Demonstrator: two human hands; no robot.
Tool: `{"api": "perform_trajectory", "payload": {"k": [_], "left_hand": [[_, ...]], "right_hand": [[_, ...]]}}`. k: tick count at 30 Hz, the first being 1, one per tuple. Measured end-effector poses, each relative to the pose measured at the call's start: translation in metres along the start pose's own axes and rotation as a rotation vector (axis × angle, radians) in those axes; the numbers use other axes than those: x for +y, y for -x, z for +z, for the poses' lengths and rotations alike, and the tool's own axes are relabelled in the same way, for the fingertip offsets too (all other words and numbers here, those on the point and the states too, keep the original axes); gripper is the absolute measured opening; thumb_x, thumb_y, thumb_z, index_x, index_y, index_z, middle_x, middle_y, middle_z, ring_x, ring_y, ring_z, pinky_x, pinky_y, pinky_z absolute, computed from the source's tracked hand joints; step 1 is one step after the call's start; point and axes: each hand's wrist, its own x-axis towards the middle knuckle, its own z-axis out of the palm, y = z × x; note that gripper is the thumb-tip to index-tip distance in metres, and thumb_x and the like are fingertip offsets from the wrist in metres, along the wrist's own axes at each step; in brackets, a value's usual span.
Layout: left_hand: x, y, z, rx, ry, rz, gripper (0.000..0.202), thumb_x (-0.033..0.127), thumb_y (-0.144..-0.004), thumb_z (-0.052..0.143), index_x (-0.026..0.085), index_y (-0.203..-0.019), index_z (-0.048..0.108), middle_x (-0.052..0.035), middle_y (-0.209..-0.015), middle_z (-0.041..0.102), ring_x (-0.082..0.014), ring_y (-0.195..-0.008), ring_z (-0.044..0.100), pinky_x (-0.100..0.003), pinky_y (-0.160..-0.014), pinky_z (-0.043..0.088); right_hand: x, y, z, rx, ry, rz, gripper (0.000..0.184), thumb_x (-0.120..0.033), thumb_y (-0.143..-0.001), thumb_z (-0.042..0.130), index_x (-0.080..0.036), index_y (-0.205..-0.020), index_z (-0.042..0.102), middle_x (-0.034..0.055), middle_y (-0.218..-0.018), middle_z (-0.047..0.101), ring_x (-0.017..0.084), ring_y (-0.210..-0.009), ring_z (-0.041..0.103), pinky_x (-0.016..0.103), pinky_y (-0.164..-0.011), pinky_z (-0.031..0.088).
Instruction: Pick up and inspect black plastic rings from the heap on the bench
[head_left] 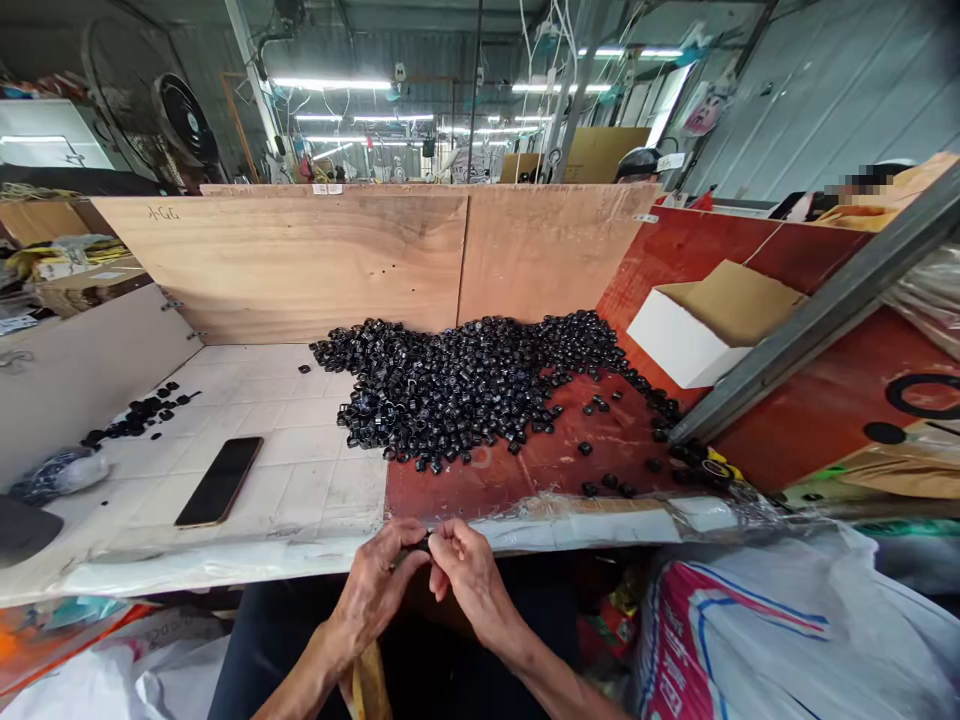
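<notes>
At the table's front edge, my left hand (pixel 377 583) and my right hand (pixel 471 578) meet with fingertips pinched together. Between them sits a small black plastic part (pixel 422 543), mostly covered by the fingers, so its exact shape is hidden. Both hands are closed on it. Beyond them, a large pile of similar small black parts (pixel 457 385) spreads across the white and red tabletop against the back board. A few loose black parts (pixel 609 482) lie at the right, near the front edge.
A dark phone (pixel 220 482) lies at left, near a smaller cluster of black pieces (pixel 142 415). An open white box (pixel 686 335) rests behind a slanted metal bar (pixel 810 310) at right. Wooden boards (pixel 300 260) wall the back. A white sack (pixel 765 620) stands lower right.
</notes>
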Motion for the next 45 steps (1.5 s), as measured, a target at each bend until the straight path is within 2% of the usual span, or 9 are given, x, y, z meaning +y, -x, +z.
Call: {"api": "perform_trajectory", "payload": {"k": [5,9,11,13,16,29,34,42,45], "left_hand": [[0.015,0.001,-0.017,-0.148,-0.119,0.193,0.027,0.014,-0.101,0.052,0.024,-0.122,0.066,-0.0105,-0.120,0.073,-0.0212,-0.108,0.072,-0.033,-0.093,0.060],[0.033,-0.021,-0.048,-0.480,-0.076,0.038,0.015,0.020,-0.096,0.060,0.024,-0.107,0.070,-0.0048,-0.102,0.074,-0.0196,-0.090,0.072,-0.028,-0.080,0.059],[0.024,-0.036,-0.055,-0.407,-0.114,-0.100,0.010,0.030,-0.090,0.070,0.023,-0.098,0.070,-0.0013,-0.089,0.072,-0.0186,-0.079,0.070,-0.026,-0.069,0.056],[0.004,-0.055,-0.054,-0.129,-0.231,-0.213,0.016,0.035,-0.090,0.068,0.022,-0.099,0.070,-0.0005,-0.086,0.069,-0.0173,-0.072,0.067,-0.026,-0.064,0.054],[-0.031,-0.081,-0.041,0.162,-0.434,-0.245,0.023,0.028,-0.091,0.063,0.022,-0.113,0.069,-0.0029,-0.101,0.066,-0.0135,-0.064,0.064,-0.030,-0.069,0.056],[-0.046,-0.082,-0.018,0.027,-0.586,-0.061,0.018,0.019,-0.091,0.067,0.022,-0.109,0.071,-0.0074,-0.105,0.070,-0.0251,-0.096,0.072,-0.037,-0.087,0.060],[-0.048,-0.073,-0.021,0.054,-0.377,-0.094,0.030,0.014,-0.086,0.066,0.023,-0.115,0.070,-0.0060,-0.109,0.077,-0.0232,-0.094,0.074,-0.037,-0.088,0.060],[-0.036,-0.071,-0.007,0.099,0.128,-0.356,0.023,0.033,-0.084,0.073,0.018,-0.102,0.073,-0.0016,-0.086,0.077,-0.0152,-0.067,0.069,-0.026,-0.062,0.056],[-0.031,-0.073,-0.007,0.080,0.283,-0.392,0.029,0.038,-0.082,0.076,0.017,-0.101,0.075,-0.0041,-0.095,0.079,-0.0182,-0.078,0.073,-0.028,-0.070,0.059]], "right_hand": [[-0.008,0.007,0.002,-0.097,-0.100,0.214,0.041,-0.056,-0.088,0.061,-0.020,-0.068,0.054,-0.0037,-0.048,0.054,0.009,-0.038,0.044,0.021,-0.043,0.034],[-0.010,-0.006,-0.013,-0.118,0.317,0.031,0.041,-0.048,-0.096,0.053,-0.021,-0.065,0.056,-0.0002,-0.051,0.056,0.014,-0.044,0.052,0.024,-0.047,0.039],[-0.010,-0.025,-0.019,0.016,0.478,-0.209,0.022,-0.035,-0.094,0.059,-0.021,-0.076,0.060,0.0037,-0.069,0.063,0.018,-0.064,0.061,0.027,-0.061,0.046],[-0.011,-0.050,-0.022,0.182,0.645,-0.463,0.005,-0.020,-0.087,0.063,-0.021,-0.093,0.063,0.0078,-0.091,0.065,0.021,-0.081,0.061,0.030,-0.073,0.048],[-0.009,-0.085,-0.021,0.225,0.920,-0.631,0.019,-0.009,-0.084,0.061,-0.021,-0.098,0.063,0.0091,-0.102,0.061,0.020,-0.080,0.058,0.029,-0.070,0.046],[0.004,-0.110,-0.022,0.210,0.904,-0.627,0.014,-0.007,-0.084,0.058,-0.021,-0.085,0.058,0.0044,-0.084,0.060,0.020,-0.078,0.057,0.029,-0.072,0.045],[-0.005,-0.106,-0.028,0.044,0.588,-0.614,0.028,-0.013,-0.088,0.057,-0.020,-0.113,0.068,0.0070,-0.101,0.066,0.018,-0.081,0.063,0.029,-0.076,0.052],[-0.014,-0.103,-0.027,-0.111,0.287,-0.355,0.020,-0.024,-0.079,0.072,-0.021,-0.098,0.070,-0.0026,-0.080,0.066,0.013,-0.063,0.059,0.024,-0.059,0.046],[-0.014,-0.102,-0.026,-0.108,0.288,-0.391,0.016,-0.027,-0.080,0.074,-0.020,-0.094,0.072,-0.0013,-0.081,0.067,0.015,-0.069,0.061,0.025,-0.063,0.047]]}}
